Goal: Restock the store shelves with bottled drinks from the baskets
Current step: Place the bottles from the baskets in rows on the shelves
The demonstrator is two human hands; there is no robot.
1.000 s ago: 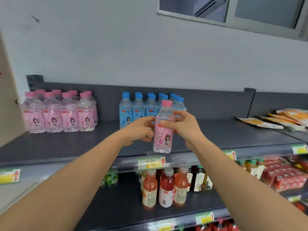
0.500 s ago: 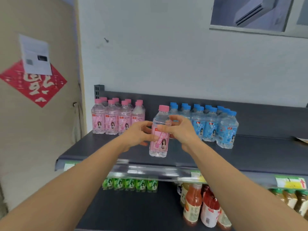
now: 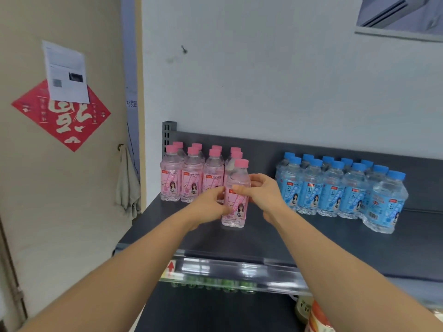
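Between the left hand (image 3: 208, 209) and right hand (image 3: 263, 195), both curling round its label, the pink-capped bottle (image 3: 237, 207) is coming down onto the shelf (image 3: 311, 243) beside the pink row (image 3: 189, 178), having moved away from the blue bottles (image 3: 335, 188), so this placement is probably finishing.

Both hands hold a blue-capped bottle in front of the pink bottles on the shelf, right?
No: the head view shows the held bottle has a pink cap, not blue. The left hand and right hand do hold it in front of the pink bottles.
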